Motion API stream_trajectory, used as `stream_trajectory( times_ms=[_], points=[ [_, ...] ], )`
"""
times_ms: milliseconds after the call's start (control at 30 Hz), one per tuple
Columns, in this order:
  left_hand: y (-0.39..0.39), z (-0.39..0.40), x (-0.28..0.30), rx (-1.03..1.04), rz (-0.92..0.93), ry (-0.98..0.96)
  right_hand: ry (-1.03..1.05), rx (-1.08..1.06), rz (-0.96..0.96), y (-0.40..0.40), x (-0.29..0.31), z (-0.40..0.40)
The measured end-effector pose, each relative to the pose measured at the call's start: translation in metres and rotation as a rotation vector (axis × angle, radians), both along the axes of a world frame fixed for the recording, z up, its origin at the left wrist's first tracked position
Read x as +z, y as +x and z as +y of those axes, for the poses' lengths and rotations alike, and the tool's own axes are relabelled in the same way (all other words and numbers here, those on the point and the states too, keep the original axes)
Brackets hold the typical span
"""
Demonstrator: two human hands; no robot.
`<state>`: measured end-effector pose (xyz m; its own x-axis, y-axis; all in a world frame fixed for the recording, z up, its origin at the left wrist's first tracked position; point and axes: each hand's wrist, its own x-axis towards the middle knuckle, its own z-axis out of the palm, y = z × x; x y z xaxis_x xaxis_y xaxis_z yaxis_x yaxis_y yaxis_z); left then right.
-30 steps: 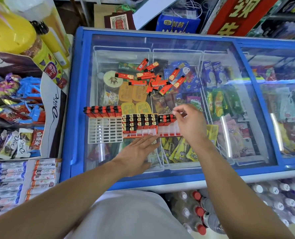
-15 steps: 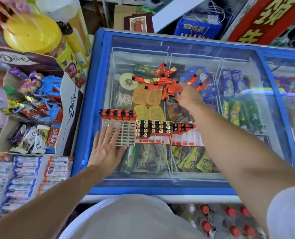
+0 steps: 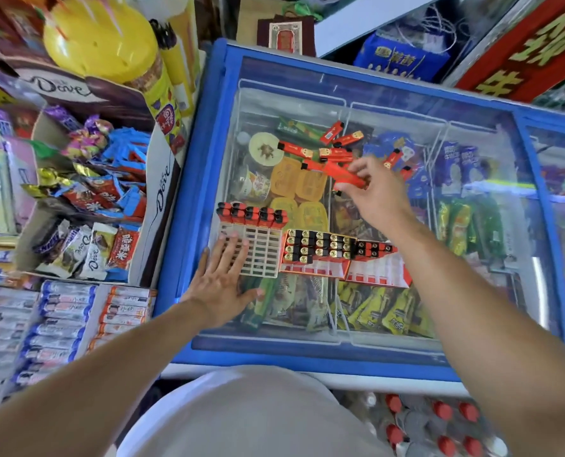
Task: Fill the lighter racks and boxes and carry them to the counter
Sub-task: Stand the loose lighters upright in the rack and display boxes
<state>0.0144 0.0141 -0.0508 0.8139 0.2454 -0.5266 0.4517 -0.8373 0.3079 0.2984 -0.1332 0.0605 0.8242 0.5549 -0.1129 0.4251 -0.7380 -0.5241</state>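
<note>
Lifted clear of the loose pile since half a second ago, the right hand (image 3: 378, 192) now pinches a red lighter (image 3: 348, 177) between thumb and fingertips, holding it above the glass lid of the blue chest freezer (image 3: 188, 199) that serves as the working surface. A moment before, that hand was pressed down among the scattered lighters (image 3: 324, 150), which lie beyond the racks toward the freezer's far edge.

From the head camera, the left hand (image 3: 223, 280) lies flat with fingers spread, its fingertips over the near left corner of the white rack (image 3: 258, 255), steadying it. That rack carries one row of red lighters along its far side and stands mostly vacant. Just to its right sits the red box (image 3: 317, 252), largely filled with black-and-gold tops, and right of that a second red-and-white tray (image 3: 378, 268) with only a short row in place.

With a fresh lighter in hand, the filling appears well short of done: many slots remain open, and nothing yet looks ready to carry to the counter. The next slot is likely in the white rack or the right tray.
</note>
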Motion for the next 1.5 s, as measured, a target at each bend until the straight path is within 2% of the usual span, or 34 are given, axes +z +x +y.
stream_trajectory(
  times_ms=[100,200,433,567,700,800,900,1067,1233,1500],
  points=[
    [-0.002,0.001,-0.001,-0.006,-0.034,0.008,0.103,0.109,0.124,-0.063,0.025,0.003],
    [-0.004,0.006,-0.003,-0.033,-0.048,0.022,0.134,0.181,0.204,-0.107,0.026,0.007],
    [-0.003,0.014,0.001,-0.062,-0.018,-0.065,0.123,0.168,0.163,-0.145,0.021,0.009],
    [-0.004,0.016,0.006,-0.056,-0.045,-0.100,0.141,0.105,0.174,-0.145,0.033,-0.010],
    [-0.004,0.008,0.018,-0.052,-0.171,-0.076,0.061,-0.040,0.073,-0.129,0.036,-0.049],
    [0.002,-0.004,0.032,-0.203,-0.256,-0.046,-0.018,-0.059,0.057,-0.124,0.032,-0.067],
    [0.014,-0.019,0.046,-0.338,-0.305,-0.018,-0.094,0.021,0.046,-0.124,0.019,-0.070],
    [0.025,-0.037,0.057,-0.421,-0.180,0.116,-0.123,0.059,-0.016,-0.125,-0.010,-0.063],
    [0.025,-0.039,0.062,-0.411,-0.121,0.094,-0.131,0.015,-0.091,-0.130,-0.026,-0.061],
    [0.022,-0.040,0.051,-0.390,-0.148,0.075,-0.098,0.030,-0.130,-0.125,-0.032,-0.070]
  ],
)
